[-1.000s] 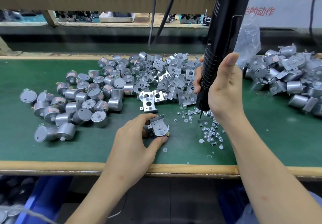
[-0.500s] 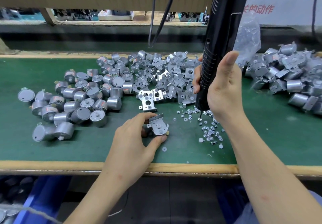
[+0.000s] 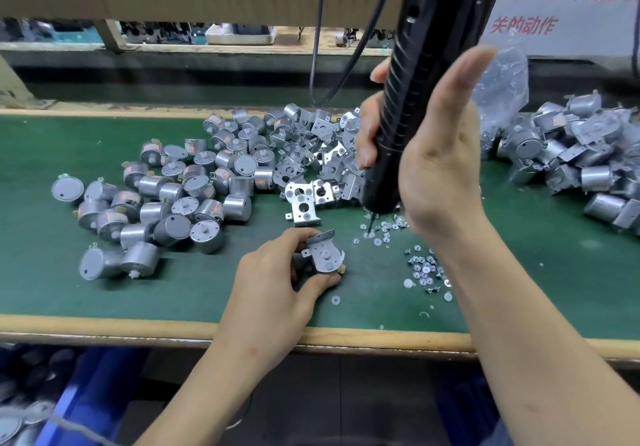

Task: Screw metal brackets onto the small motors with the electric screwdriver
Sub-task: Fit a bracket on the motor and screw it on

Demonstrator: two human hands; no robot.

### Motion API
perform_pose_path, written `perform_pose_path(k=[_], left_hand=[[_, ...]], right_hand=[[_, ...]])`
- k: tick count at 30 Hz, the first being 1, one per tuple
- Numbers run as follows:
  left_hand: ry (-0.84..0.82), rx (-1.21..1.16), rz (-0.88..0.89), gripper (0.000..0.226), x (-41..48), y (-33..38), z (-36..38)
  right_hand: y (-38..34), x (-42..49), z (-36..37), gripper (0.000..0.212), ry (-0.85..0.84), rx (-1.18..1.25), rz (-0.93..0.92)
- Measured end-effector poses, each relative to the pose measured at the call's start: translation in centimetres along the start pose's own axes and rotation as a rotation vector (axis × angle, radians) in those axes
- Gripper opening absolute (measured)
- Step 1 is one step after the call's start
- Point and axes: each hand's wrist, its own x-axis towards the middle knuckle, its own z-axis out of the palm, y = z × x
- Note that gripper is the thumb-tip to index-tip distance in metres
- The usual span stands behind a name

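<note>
Screwdriver [image 3: 412, 106] gripped above screws [image 3: 424, 269]; bracketed motor [image 3: 323, 255] held.

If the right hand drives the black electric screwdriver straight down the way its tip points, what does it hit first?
Most likely the small silver screws scattered on the green mat, directly under the bit of the black electric screwdriver gripped by the right hand; whether it already touches them is unclear.

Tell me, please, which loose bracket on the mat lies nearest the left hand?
The lone bracket sitting face up in front of the heap, just beyond the left hand; the others are piled farther back.
</note>
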Motion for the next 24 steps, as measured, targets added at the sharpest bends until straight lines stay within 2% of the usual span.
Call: perform_pose_path(k=[8, 13, 17, 24], left_hand=[[0.005, 0.002, -0.014, 0.042, 0.0, -0.2, 0.2], [-0.004, 0.023, 0.002, 0.041, 0.0, -0.3, 0.1], [-0.004, 0.028, 0.011, 0.04, 0.1, -0.2, 0.1], [-0.003, 0.049, 0.02, 0.04, 0.1, -0.2, 0.0]], right_hand=[[1.0, -0.3, 3.8, 0.072, -0.064, 0.042, 0.091], [1.7, -0.5, 3.9, 0.075, -0.066, 0.041, 0.086], [2.1, -0.5, 3.7, 0.088, -0.063, 0.042, 0.102], [2.2, -0.5, 3.5, 0.093, -0.057, 0.052, 0.123]])
